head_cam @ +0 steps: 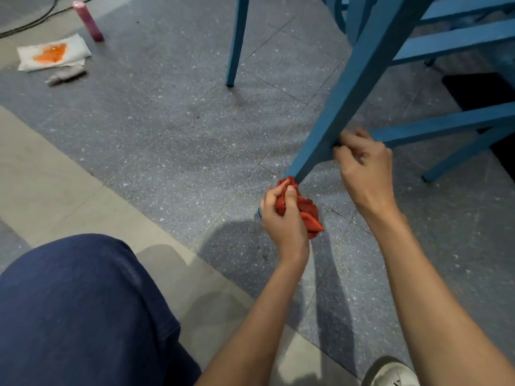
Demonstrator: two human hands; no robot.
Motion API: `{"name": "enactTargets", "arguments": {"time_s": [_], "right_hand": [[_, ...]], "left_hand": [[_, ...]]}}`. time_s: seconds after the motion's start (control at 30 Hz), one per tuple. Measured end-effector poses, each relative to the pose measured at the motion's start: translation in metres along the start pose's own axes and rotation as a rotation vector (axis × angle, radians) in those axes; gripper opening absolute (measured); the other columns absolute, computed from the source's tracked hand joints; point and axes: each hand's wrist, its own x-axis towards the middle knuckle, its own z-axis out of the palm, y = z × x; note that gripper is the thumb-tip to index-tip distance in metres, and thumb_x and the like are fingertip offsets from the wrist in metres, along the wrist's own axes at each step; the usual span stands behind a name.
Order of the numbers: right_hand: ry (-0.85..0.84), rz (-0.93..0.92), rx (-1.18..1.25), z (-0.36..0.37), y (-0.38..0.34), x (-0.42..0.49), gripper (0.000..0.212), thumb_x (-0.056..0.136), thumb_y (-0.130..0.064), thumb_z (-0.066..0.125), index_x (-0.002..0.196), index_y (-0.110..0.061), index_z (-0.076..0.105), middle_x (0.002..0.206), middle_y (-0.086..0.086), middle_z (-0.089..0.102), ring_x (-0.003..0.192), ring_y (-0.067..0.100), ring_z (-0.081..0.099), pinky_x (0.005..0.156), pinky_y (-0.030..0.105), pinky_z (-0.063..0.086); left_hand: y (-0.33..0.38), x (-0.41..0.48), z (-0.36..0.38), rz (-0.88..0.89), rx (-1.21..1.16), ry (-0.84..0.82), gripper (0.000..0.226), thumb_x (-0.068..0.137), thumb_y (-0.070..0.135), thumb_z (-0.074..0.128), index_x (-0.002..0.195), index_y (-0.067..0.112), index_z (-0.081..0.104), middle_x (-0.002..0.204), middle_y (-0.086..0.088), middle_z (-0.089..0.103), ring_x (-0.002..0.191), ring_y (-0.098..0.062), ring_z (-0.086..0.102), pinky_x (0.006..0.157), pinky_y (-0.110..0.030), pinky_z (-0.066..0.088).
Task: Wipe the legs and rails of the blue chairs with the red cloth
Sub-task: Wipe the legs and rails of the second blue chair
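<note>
Red woven cloth (306, 211), bunched into a wad, is in the left hand (281, 218), fingers and thumb curled round it. The top of the wad touches the foot of the nearest blue painted wooden chair leg (356, 79), right at the speckled grey terrazzo floor (167, 121). The right hand (362, 165) is higher on the same leg, fingers curled round it just where the lower blue side rail (446, 122) joins (a steadying grip, by the look of it).

Step in hand, as judged: wiping this leg, cloth at its bottom end. The foot of the leg is partly hidden behind the cloth, so contact on the far faces cannot be told.

Next move calls for:
- Wrap the cloth round the leg rather than dab one face, then draw it upward toward the rail joint.
- Shift the right hand out of the path, or the band under its fingers goes unwiped.
- Go along the lower rail, then the upper blue rails (451, 40) behind it.

A second slim blue leg (237, 43) stands well apart to the left, with no hand on it.

Also noted: a pink cylindrical bottle (87, 20) stands near a white paper towel with an orange stain (53, 52) and a crumpled grey rag (65, 75), all well apart from the work. The person's knee in dark blue denim (78, 307) is at lower left.
</note>
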Motion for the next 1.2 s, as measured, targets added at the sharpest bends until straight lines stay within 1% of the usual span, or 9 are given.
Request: {"name": "enactTargets", "arguments": {"time_s": [0.13, 0.27, 0.37, 0.43, 0.53, 0.7, 0.8, 1.07, 1.2], "right_hand": [[0.188, 0.200, 0.345, -0.011, 0.009, -0.054, 0.038, 0.088, 0.001, 0.048, 0.115, -0.018, 0.068, 0.108, -0.014, 0.071, 0.085, 0.012, 0.068, 0.081, 0.010, 0.048], [-0.174, 0.534, 0.453, 0.012, 0.045, -0.112, 0.038, 0.090, -0.011, 0.061, 0.124, -0.026, 0.062, 0.130, -0.007, 0.060, 0.123, 0.006, 0.053, 0.104, 0.024, 0.043], [-0.239, 0.672, 0.495, 0.027, 0.075, -0.126, 0.051, 0.084, -0.013, 0.070, 0.131, -0.026, 0.056, 0.125, -0.007, 0.062, 0.116, 0.004, 0.057, 0.101, 0.023, 0.043], [-0.172, 0.804, 0.583, 0.041, 0.094, -0.127, 0.059, 0.077, -0.014, 0.077, 0.130, -0.024, 0.054, 0.118, -0.001, 0.066, 0.106, 0.010, 0.063, 0.099, 0.031, 0.048], [-0.002, 1.031, 0.751, 0.070, 0.113, -0.124, 0.048, 0.074, -0.009, 0.079, 0.114, -0.015, 0.054, 0.110, 0.016, 0.067, 0.091, 0.024, 0.065, 0.090, 0.042, 0.051], [0.097, 1.142, 0.908, 0.109, 0.103, -0.112, 0.008, 0.087, -0.007, 0.063, 0.091, -0.010, 0.058, 0.083, 0.010, 0.065, 0.070, 0.016, 0.061, 0.056, 0.024, 0.049], [0.030, 1.196, 1.104, 0.118, 0.085, -0.095, 0.019, 0.095, -0.008, 0.041, 0.090, 0.003, 0.055, 0.065, 0.012, 0.054, 0.046, 0.015, 0.054, 0.041, 0.020, 0.046], [0.240, 1.509, 1.214, 0.135, 0.057, -0.060, 0.017, 0.100, -0.007, 0.040, 0.093, 0.004, 0.051, 0.078, 0.017, 0.061, 0.063, 0.025, 0.062, 0.061, 0.046, 0.057], [0.335, 1.470, 1.373, 0.132, 0.044, -0.052, 0.016, 0.095, -0.001, 0.044, 0.108, 0.003, 0.053, 0.108, 0.023, 0.064, 0.094, 0.033, 0.066, 0.094, 0.055, 0.048]], "left_hand": [[-0.007, -0.013, -0.005, -0.165, 0.027, -0.100, 0.009, 0.089, 0.012, 0.060, 0.085, 0.005, 0.065, 0.070, -0.004, 0.066, 0.062, -0.014, 0.065, 0.064, -0.032, 0.057], [-0.014, -0.020, -0.009, -0.367, 0.191, -0.371, 0.037, 0.087, 0.051, 0.058, 0.083, 0.016, 0.071, 0.088, -0.007, 0.071, 0.086, -0.021, 0.067, 0.088, -0.039, 0.052], [-0.013, -0.013, -0.013, -0.578, 0.257, -0.523, 0.069, 0.067, 0.082, 0.054, 0.088, 0.019, 0.071, 0.094, -0.007, 0.070, 0.090, -0.018, 0.068, 0.092, -0.041, 0.052], [-0.002, 0.001, -0.016, -0.625, 0.368, -0.574, 0.062, 0.085, 0.070, 0.040, 0.087, 0.017, 0.071, 0.090, -0.002, 0.072, 0.083, -0.011, 0.068, 0.078, -0.032, 0.052], [0.027, 0.032, -0.023, -0.417, 1.001, -0.795, 0.050, 0.095, 0.058, 0.035, 0.118, 0.019, 0.057, 0.108, -0.005, 0.063, 0.090, -0.019, 0.059, 0.070, -0.028, 0.045], [0.079, 0.092, -0.015, -0.106, 1.560, -0.792, 0.029, 0.096, 0.023, 0.050, 0.119, 0.010, 0.061, 0.112, -0.012, 0.066, 0.091, -0.022, 0.059, 0.077, -0.031, 0.046], [0.095, 0.109, -0.008, 0.046, 1.437, -0.835, 0.037, 0.090, -0.002, 0.049, 0.120, 0.018, 0.060, 0.118, -0.007, 0.064, 0.102, -0.017, 0.059, 0.087, -0.029, 0.046], [0.084, 0.091, 0.003, 0.148, 1.118, -0.975, 0.057, 0.082, -0.019, 0.042, 0.121, 0.020, 0.058, 0.111, 0.000, 0.064, 0.102, -0.009, 0.060, 0.071, -0.007, 0.047], [0.083, 0.095, 0.002, 0.197, 1.060, -0.955, 0.048, 0.083, -0.018, 0.046, 0.114, 0.014, 0.064, 0.105, -0.003, 0.067, 0.092, -0.006, 0.063, 0.068, -0.005, 0.046]]}}
